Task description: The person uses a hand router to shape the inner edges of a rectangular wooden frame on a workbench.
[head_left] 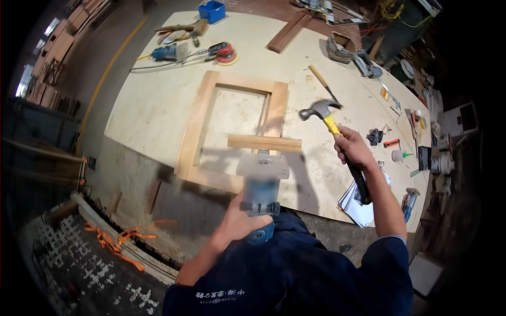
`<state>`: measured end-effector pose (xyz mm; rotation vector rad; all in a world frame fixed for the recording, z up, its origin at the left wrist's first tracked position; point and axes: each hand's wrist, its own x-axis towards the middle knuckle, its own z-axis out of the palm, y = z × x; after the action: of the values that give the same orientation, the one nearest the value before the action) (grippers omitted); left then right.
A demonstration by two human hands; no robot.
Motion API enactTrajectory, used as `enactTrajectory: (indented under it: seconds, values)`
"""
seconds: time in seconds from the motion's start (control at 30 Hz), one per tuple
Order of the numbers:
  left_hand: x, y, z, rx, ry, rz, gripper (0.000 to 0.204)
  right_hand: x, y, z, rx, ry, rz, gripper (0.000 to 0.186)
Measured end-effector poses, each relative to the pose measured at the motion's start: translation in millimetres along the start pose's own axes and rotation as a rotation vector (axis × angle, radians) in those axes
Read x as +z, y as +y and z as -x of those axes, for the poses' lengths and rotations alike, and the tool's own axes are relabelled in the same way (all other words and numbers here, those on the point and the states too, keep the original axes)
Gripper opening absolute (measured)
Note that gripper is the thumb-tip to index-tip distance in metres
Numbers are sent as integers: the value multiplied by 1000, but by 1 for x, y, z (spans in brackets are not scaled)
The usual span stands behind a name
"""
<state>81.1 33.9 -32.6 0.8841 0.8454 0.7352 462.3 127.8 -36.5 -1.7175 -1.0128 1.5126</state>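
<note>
Grips a router (pixel 262 189) in the left hand (pixel 234 221), with the thumb (pixel 260 221) across its body and the other fingers mostly hidden. Holds a hammer (pixel 332 125) in the right hand (pixel 356 148) — with fingers (pixel 341 149) curled round the handle — and its head over the worktop (pixel 142 100), near a wood-handled tool (pixel 319 77). Beyond the router, on the worktop, a frame (pixel 196 124), with a strip (pixel 263 142) crossing its right side. Farther off, a sander (pixel 225 53).

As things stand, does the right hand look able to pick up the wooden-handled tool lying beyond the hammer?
Probably not without freeing its grip first: the right hand is closed around the hammer. Otherwise the way looks fairly free, as the wooden-handled tool lies with its handle uncovered.
</note>
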Motion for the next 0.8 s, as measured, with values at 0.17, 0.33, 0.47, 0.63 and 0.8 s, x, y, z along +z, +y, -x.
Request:
enactTrajectory:
  seconds: [0.17,0.33,0.47,0.63,0.8]
  values:
    - [-10,1,2,-75,77,21,48,-2,132,-60,191,165,117,21]
    - [-3,-5,-2,-92,109,44,57,-20,192,-55,200,143,108,25]
    - [3,-2,-6,-110,71,28,56,-36,207,-59,123,178,537,26]
    - [9,-6,-8,-70,92,3,54,5,136,-21,-91,122,812,32]
    - [16,-8,-13,-79,83,44,56,69,49,45,-292,-241,272,19]
